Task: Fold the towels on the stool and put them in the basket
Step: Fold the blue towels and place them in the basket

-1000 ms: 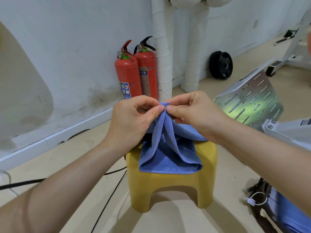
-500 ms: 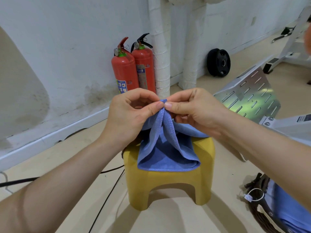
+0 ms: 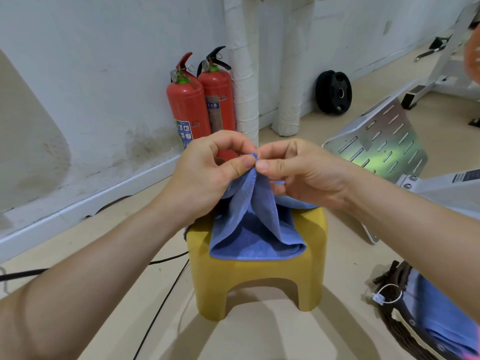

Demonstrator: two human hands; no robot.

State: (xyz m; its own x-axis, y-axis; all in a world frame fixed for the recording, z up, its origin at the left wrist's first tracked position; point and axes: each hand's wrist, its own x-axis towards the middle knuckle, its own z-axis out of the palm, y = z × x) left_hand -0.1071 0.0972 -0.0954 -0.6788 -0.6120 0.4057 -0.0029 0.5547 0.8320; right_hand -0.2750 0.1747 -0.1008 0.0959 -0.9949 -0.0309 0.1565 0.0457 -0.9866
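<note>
A blue towel (image 3: 255, 229) lies on a yellow plastic stool (image 3: 262, 281), with its near edge hanging over the stool's front. My left hand (image 3: 205, 175) and my right hand (image 3: 298, 172) meet above the stool, each pinching the same raised corner of the towel between thumb and forefinger. The cloth rises in a peak to my fingertips. A dark woven basket (image 3: 397, 326) sits on the floor at the lower right, with blue cloth (image 3: 439, 313) inside it; my right forearm hides part of it.
Two red fire extinguishers (image 3: 200, 102) stand against the white wall behind the stool, beside wrapped white pipes (image 3: 244, 74). A slotted metal plate (image 3: 381, 144) and white machine frame lie at the right. A black weight plate (image 3: 333, 92) leans on the wall. Black cables (image 3: 161, 302) cross the floor at the left.
Both hands stay pinched on the towel's corner at nearly the same spot. The view has shifted slightly, so more of the basket shows at the lower right.
</note>
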